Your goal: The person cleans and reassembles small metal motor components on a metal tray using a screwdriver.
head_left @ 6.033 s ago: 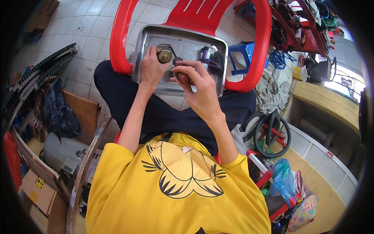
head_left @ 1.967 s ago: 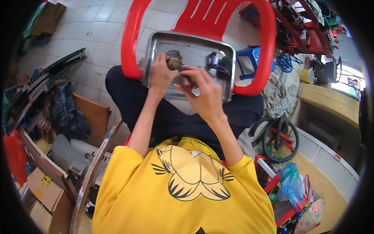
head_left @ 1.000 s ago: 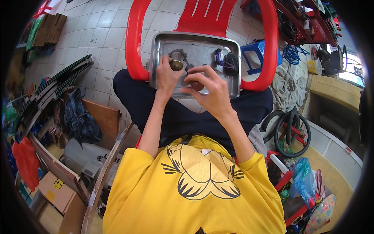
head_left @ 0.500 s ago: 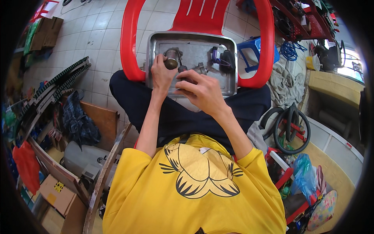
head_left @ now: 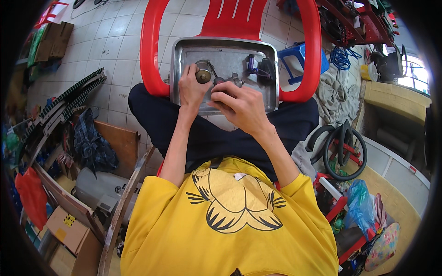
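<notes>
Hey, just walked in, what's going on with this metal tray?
Someone in a yellow shirt is working bare-handed over the metal tray, between the arms of a red chair. The left hand grips a round metal part. The right hand holds a slim-shafted tool beside it; whether they touch isn't clear. Another metal part lies just beyond the right hand, with purple and black items farther right.

The tray (head_left: 225,50) is silver-grey; the metal part (head_left: 203,77) inside it, brassy; the chair (head_left: 232,23) around it, red; the shirt (head_left: 244,198) facing it, yellow with black lines.
</notes>
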Demonstrator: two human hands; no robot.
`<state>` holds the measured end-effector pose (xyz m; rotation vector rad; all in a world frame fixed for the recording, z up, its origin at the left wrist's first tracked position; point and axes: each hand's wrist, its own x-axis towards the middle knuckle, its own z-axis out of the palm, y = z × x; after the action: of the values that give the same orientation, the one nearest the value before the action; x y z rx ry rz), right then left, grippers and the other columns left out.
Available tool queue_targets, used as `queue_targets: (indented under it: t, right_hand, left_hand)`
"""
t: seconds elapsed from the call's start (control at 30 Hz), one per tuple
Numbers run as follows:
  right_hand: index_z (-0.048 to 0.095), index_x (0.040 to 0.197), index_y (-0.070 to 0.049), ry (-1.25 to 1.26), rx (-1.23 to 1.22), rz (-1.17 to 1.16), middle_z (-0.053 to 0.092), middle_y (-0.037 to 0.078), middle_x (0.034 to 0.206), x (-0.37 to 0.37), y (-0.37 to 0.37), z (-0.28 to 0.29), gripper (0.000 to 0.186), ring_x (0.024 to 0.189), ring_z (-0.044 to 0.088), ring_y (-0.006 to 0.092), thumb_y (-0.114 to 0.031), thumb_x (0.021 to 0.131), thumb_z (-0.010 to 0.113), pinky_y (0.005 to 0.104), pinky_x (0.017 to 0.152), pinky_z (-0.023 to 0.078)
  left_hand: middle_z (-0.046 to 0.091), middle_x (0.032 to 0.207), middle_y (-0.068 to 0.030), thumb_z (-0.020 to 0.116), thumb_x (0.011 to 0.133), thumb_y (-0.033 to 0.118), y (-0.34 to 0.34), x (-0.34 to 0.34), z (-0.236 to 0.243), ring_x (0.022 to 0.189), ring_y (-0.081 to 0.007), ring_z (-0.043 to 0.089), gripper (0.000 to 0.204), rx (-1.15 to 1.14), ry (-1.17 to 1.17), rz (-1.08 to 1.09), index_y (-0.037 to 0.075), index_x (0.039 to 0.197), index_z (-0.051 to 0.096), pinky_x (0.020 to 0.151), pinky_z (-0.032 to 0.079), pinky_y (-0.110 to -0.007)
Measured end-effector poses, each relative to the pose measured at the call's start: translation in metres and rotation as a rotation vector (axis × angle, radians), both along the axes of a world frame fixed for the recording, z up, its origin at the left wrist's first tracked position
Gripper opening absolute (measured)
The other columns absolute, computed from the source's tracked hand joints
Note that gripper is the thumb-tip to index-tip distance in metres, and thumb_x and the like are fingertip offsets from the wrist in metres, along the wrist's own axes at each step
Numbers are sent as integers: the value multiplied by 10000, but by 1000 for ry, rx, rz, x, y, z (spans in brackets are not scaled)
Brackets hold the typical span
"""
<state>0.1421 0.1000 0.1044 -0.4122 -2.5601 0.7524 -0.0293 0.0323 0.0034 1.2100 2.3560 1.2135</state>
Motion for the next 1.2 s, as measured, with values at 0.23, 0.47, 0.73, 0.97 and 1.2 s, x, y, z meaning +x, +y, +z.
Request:
queue_targets:
  t: [0.23,0.47,0.73,0.97,1.2]
  right_hand:
    - [610,1170,-137,-82,-283,-38,599,88,1164,3,-5,14,375,802,706,320,-78,828,752,412,644,550]
    - [598,1021,-92,-55,-51,-215,616,48,1034,3,-3,6,388,680,665,257,-299,805,845,346,590,521]
    - [625,1106,-106,-54,-334,-61,636,49,1067,8,-3,7,323,715,684,269,-138,837,801,356,625,548]
    - [593,1029,-57,-65,-247,-175,630,62,1011,-3,-4,11,350,733,681,294,-232,839,829,367,610,541]
    - [610,950,-84,-55,-175,-250,606,48,903,-10,-4,10,298,637,662,269,-267,835,815,358,563,515]
  left_hand:
    - [634,1011,-181,798,695,113,-1,4,-7,918,-432,656,394,-27,75,-37,10,1018,596,770,533,-491]
    - [636,1042,-170,806,686,115,-2,4,-6,934,-419,659,420,-50,44,-35,13,1034,596,786,535,-482]
    - [639,1023,-170,827,672,120,-4,2,-6,919,-418,662,432,-32,65,-25,7,1021,599,774,540,-477]
    - [636,1022,-167,828,670,127,-4,1,-5,910,-419,661,424,-48,40,-31,13,1006,595,763,537,-480]
    - [634,1023,-173,825,672,128,-2,3,-5,915,-424,658,424,-45,25,-34,13,1005,590,764,536,-483]
